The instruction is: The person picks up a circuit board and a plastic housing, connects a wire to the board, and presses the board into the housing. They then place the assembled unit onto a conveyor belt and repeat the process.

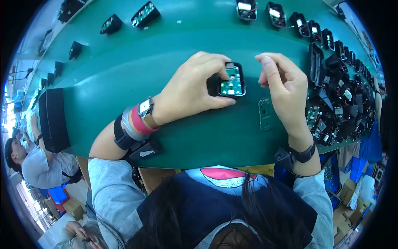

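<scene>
My left hand (pixel 191 89) grips a small black housing (pixel 232 79) with a green circuit board seated inside it, thumb and fingers wrapped around its left side. My right hand (pixel 283 85) hovers just right of the housing with its fingers curled together; whether it pinches a small part I cannot tell. A second green circuit board (pixel 264 113) lies flat on the green belt (pixel 166 62) under my right palm. A watch and a pink band sit on my left wrist.
A heap of black housings with wires and boards (pixel 338 95) fills the belt's right side. More black housings (pixel 145 14) lie spaced along the far edge. A black box (pixel 54 120) stands at the left. Another person (pixel 37 164) sits at lower left.
</scene>
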### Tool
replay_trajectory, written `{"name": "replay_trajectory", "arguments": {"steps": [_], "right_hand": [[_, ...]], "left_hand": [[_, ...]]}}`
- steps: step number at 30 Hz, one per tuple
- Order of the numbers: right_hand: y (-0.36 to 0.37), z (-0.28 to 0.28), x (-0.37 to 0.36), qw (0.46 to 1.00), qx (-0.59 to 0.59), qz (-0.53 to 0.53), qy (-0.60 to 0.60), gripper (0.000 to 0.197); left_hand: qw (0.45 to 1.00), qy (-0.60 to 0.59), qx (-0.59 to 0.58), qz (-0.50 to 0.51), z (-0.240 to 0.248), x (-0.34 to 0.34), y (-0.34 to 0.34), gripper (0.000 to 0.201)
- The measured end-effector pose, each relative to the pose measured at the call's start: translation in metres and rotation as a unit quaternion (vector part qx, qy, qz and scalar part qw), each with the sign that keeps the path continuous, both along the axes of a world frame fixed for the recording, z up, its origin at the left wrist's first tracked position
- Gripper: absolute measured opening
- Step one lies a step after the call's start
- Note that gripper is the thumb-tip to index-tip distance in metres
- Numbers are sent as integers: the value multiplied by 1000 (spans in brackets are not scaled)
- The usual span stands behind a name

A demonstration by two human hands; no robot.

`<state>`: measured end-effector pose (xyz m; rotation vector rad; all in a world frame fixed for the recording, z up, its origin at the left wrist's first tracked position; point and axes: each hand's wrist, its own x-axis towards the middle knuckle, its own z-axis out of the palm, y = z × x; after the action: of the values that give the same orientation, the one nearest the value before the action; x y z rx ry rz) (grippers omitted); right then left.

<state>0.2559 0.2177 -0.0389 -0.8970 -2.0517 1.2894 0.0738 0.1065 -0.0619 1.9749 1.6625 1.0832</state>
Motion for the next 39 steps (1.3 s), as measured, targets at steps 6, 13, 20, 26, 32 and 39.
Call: {"name": "replay_trajectory", "arguments": {"steps": [6, 13, 20, 26, 32, 39], "right_hand": [[-1, -16, -11, 996, 78, 13, 35, 14], [-6, -13, -3, 985, 159, 45, 46, 11], [-11, -18, -7, 974, 202, 87, 57, 8], [-8, -15, -2, 971, 212, 83, 66, 9], [-9, -17, -10, 977, 179, 81, 80, 10], [-7, -14, 1, 988, 130, 54, 60, 16]], "left_hand": [[950, 184, 128, 219, 5, -57, 66, 39], [841, 429, -34, 327, -1, -83, 89, 68], [879, 409, 149, 197, 37, -51, 112, 75], [925, 350, 145, -42, -19, -35, 198, 69], [929, 329, 155, 64, -13, -19, 201, 39], [910, 283, 186, 238, 50, -40, 25, 36]]}}
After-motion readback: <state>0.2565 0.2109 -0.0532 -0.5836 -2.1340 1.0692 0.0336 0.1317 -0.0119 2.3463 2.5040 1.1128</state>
